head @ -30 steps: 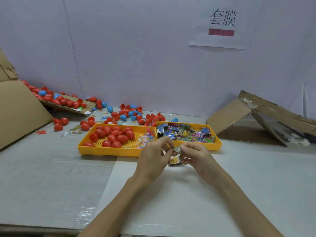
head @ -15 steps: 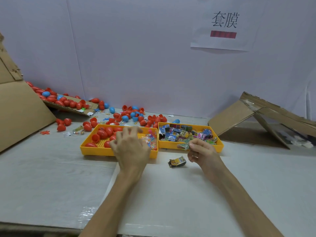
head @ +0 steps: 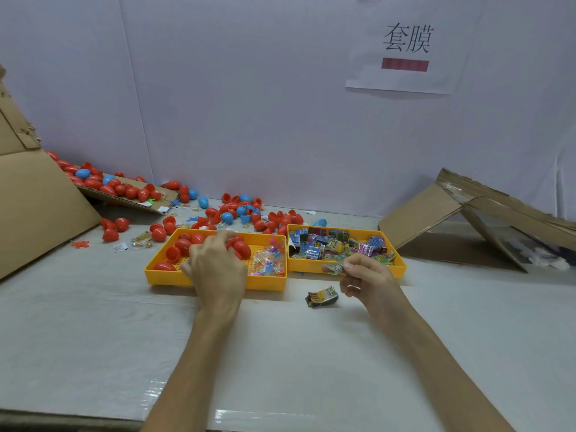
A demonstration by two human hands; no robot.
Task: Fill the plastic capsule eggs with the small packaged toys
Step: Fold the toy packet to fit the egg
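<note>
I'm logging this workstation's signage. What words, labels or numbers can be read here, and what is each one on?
"套膜": black print on the white sheet on the wall.
Red bar below it: too blurred to read.
Tray packets, table packet, held packet in the right hand: print too small to read.

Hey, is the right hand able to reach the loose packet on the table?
Probably yes: the loose packet lies in the open just beside the right hand, with nothing between them. That hand pinches a second packet, though, which may hamper a grasp.
</note>
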